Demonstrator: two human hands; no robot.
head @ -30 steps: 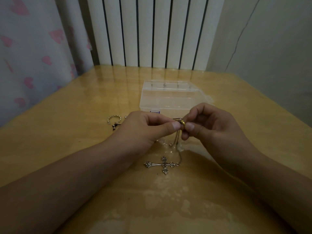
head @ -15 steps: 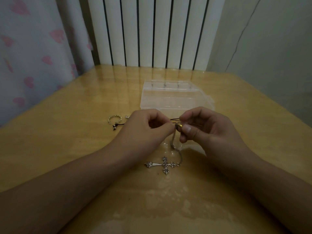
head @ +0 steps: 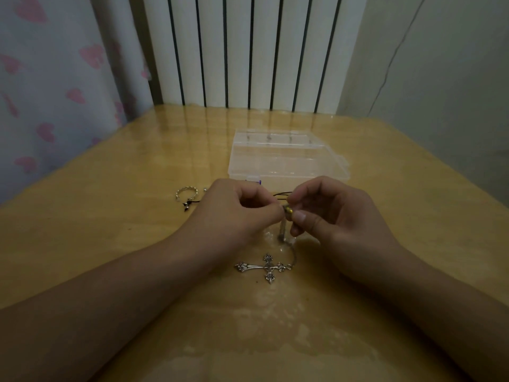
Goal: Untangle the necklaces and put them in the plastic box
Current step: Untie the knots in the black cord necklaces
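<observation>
head view: a small gold bead (head: 287, 208) sits at the middle of the scene, pinched from both sides. the left hand (head: 237, 213) comes in from 8 o'clock, its thumb and forefinger closed on the bead's left end, the other fingers curled under. the right hand (head: 330, 213) comes in from 4 o'clock, its thumb and forefinger nipping the bead's right end, the remaining fingers bent loosely above. a thin dark cord (head: 285, 193) runs out between the two forefingers at 12 o'clock of the bead. below the bead, at 6 o'clock, a silver chain (head: 283, 232) hangs down to the table (head: 110, 230), then curves on to a silver cross (head: 265, 268), which lies flat, its long arm pointing to 9 o'clock. at 12 o'clock of the hands stands the clear box (head: 286, 158), lid open and leaning back, apart from the hands. at 9 o'clock of the left hand a small silver ring (head: 187, 192) lies on the table with a dark cord end (head: 187, 205) just beside it; whether they touch is unclear. beyond the table's far edge stand a white radiator (head: 248, 51) and, at 10 o'clock, a curtain (head: 55, 78) with pink hearts.
</observation>
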